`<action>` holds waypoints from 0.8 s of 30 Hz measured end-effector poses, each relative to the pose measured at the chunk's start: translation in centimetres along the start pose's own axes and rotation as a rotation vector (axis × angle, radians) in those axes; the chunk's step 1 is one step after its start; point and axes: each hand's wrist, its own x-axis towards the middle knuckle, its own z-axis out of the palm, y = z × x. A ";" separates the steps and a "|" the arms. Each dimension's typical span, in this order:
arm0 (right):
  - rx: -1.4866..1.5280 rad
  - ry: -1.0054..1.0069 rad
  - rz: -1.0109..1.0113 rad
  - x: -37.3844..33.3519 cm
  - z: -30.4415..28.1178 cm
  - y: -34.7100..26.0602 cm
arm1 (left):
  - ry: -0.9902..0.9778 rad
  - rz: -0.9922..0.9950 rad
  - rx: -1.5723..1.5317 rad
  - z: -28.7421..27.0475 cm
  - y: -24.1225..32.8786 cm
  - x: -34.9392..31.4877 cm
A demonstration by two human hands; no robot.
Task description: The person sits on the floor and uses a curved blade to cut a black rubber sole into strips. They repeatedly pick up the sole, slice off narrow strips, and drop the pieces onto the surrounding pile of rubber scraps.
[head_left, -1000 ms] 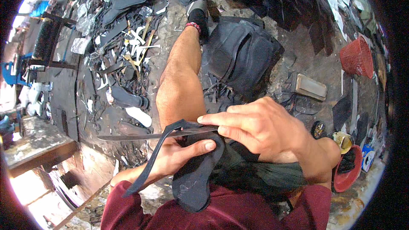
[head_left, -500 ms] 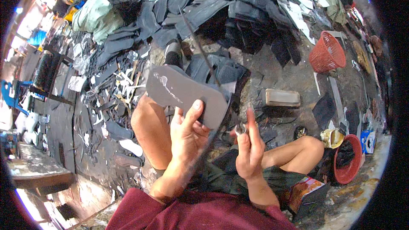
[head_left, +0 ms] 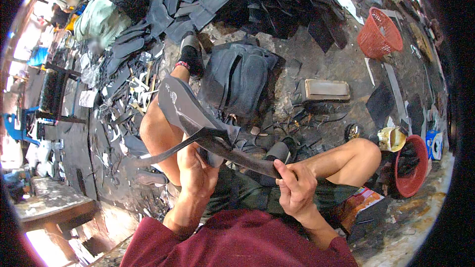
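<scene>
My left hand (head_left: 197,175) grips a grey shoe sole (head_left: 184,106), which is tilted up over my left knee. Its fingers are mostly hidden beneath the sole. Along the sole's near end runs a long dark flexible strip (head_left: 252,162), one loose length of which sticks out to the left past my wrist. The strip's right-hand stretch is pinched between thumb and fingers of my right hand (head_left: 298,185), above my lap. How the strip joins the sole's edge cannot be made out.
Dark sole-shaped pieces (head_left: 240,76) lie stacked ahead of me, with a larger pile behind. A pale block (head_left: 326,90), a red basket (head_left: 378,34), a yellowish tin (head_left: 392,139) and a red basin (head_left: 413,168) stand to the right. Scraps litter the left floor.
The sole has tipped from flat-facing to steeply angled and moved slightly left. My right hand, apart from the strip before, now pinches it. The strip's loose length has swung down to the left.
</scene>
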 end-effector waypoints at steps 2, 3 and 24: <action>-0.016 0.067 -0.040 0.7 0.8 -0.7 | 0.074 -0.054 0.023 0.7 0.8 -0.1; 0.046 0.051 -0.026 1.5 1.0 -1.2 | 0.114 -0.078 -0.008 0.9 0.9 0.0; 0.341 -0.222 0.320 -0.8 1.2 0.2 | 0.375 0.061 0.055 1.0 1.1 -0.7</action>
